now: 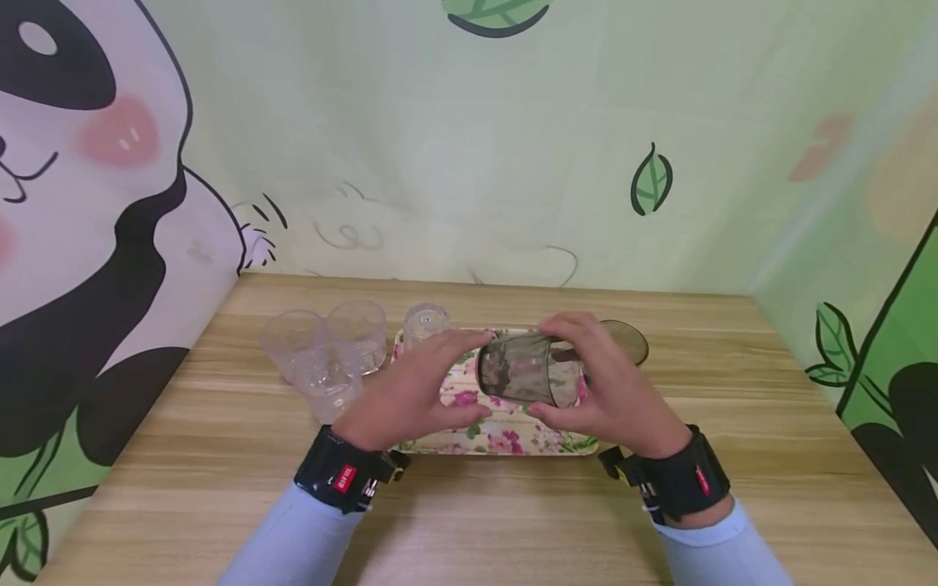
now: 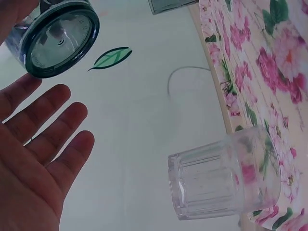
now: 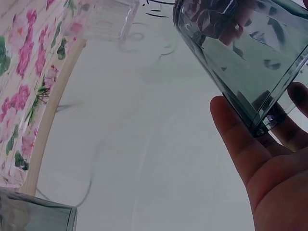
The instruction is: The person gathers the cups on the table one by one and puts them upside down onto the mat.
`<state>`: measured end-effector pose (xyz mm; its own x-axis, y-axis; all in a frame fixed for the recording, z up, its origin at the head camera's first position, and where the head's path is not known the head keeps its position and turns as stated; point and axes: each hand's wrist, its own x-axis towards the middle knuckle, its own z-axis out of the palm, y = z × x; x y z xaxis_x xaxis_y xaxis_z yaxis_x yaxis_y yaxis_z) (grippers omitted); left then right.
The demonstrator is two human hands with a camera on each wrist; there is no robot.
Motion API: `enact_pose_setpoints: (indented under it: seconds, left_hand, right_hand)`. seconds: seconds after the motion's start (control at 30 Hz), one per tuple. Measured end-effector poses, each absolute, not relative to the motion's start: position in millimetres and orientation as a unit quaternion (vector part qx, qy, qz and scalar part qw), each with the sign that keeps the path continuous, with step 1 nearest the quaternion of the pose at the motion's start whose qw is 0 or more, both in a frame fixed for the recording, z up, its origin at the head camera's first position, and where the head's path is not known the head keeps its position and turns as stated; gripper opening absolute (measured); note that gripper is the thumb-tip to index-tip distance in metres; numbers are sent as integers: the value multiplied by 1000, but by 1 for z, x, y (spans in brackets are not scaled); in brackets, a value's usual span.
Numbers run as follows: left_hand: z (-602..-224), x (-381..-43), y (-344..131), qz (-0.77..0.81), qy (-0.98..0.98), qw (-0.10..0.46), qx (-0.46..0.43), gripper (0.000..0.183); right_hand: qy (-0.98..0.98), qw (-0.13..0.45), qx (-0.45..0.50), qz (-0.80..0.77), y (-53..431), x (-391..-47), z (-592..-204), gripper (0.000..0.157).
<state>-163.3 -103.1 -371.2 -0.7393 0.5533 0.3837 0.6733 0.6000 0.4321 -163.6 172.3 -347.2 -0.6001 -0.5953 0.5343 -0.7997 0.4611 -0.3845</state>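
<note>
My right hand (image 1: 604, 382) holds a smoky grey glass tumbler (image 1: 515, 370) on its side above the floral tray (image 1: 506, 442), thumb below and fingers over the top. The tumbler's round base (image 2: 61, 41) faces left; a clear section shows beyond the dark edge at its right end. My left hand (image 1: 414, 387) is beside that base, thumb and fingers spread, with a gap to the glass in the head view. A clear faceted tumbler (image 2: 221, 175) stands upside down at the tray's back left, partly hidden by the left hand in the head view.
Several clear glasses, including one at the back (image 1: 359, 330) and one in front (image 1: 327, 391), cluster left of the tray on the wooden table (image 1: 513, 521). A second grey glass (image 1: 628, 342) stands by the tray's right end, partly behind my right hand. A printed cloth wall (image 1: 476, 179) closes off the back.
</note>
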Motion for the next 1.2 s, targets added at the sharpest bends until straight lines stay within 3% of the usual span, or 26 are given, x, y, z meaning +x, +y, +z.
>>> enact_pose_setpoints:
  seconds: [0.53, 1.2]
  left_hand:
    - [-377, -163, -94, -265, -882, 134, -366, 86]
    - [-373, -163, -97, -285, -872, 127, -377, 83]
  right_hand:
    - [-820, 183, 445, 309, 164, -162, -351, 88]
    - [-826, 173, 442, 304, 167, -163, -351, 93]
